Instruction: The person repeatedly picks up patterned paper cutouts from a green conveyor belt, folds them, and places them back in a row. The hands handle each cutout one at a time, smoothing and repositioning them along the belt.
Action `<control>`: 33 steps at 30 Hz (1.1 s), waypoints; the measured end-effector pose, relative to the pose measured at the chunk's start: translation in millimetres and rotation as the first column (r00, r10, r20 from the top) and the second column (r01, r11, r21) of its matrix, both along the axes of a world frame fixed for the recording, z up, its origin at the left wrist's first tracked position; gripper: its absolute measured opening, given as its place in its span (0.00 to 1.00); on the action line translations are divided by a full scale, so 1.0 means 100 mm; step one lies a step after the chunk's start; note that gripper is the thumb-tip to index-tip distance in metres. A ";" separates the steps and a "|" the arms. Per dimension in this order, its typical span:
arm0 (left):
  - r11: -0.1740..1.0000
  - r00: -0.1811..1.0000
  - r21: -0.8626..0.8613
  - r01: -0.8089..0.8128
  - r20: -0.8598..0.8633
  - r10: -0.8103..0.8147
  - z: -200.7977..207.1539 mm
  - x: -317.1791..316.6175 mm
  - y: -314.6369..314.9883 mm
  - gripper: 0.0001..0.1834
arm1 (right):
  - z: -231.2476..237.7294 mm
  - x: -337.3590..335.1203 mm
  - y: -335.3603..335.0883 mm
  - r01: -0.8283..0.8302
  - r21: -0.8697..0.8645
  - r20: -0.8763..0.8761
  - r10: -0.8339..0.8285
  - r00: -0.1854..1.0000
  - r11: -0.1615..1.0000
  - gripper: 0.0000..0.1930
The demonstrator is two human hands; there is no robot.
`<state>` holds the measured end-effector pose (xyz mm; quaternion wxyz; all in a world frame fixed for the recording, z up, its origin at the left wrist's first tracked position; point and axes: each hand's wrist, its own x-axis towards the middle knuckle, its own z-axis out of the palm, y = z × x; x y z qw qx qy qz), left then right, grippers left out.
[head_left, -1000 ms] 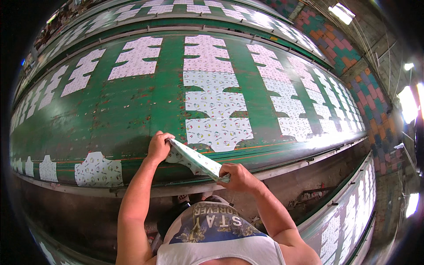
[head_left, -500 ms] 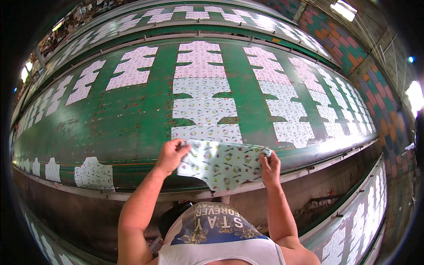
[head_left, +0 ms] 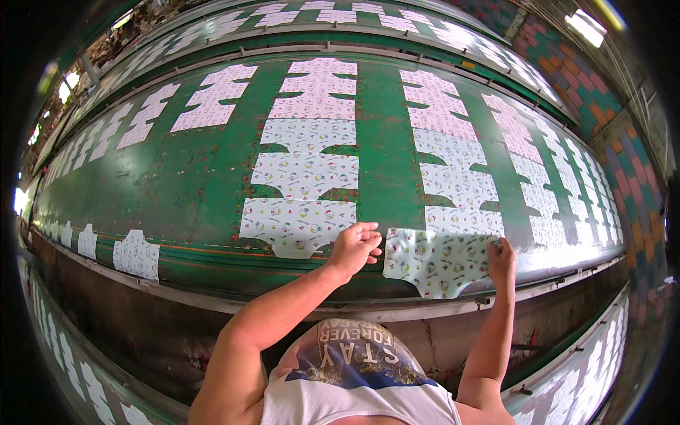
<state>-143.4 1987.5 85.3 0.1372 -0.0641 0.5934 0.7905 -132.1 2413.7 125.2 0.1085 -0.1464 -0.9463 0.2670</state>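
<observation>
A pale green cut cloth piece [head_left: 438,263] with a small cartoon print hangs at the near edge of the green table [head_left: 191,177]. My right hand [head_left: 503,262] pinches its upper right corner. Just off its left edge is my left hand [head_left: 355,251], fingers apart and holding nothing. Part of the cloth overlaps the lower end of a column of white printed pieces [head_left: 460,218]. Left of that, another printed piece [head_left: 301,223] lies flat, its narrow end toward me.
Pink printed pieces [head_left: 315,88] lie farther back on the table. Single pieces [head_left: 138,255] line the near left edge. A metal rail [head_left: 212,301] runs along the front. Another table with pieces [head_left: 567,382] stands at the lower right.
The cloth piece and both hands have shifted right, from before the middle column to the column beside it. My left hand has let go of the cloth's corner.
</observation>
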 end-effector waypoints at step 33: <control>0.773 0.904 -0.500 -0.390 -0.367 0.218 0.14 1.20 -2.45 0.17 | -0.26 -1.10 -3.68 -0.844 -0.144 0.363 0.821 0.440 0.516 0.11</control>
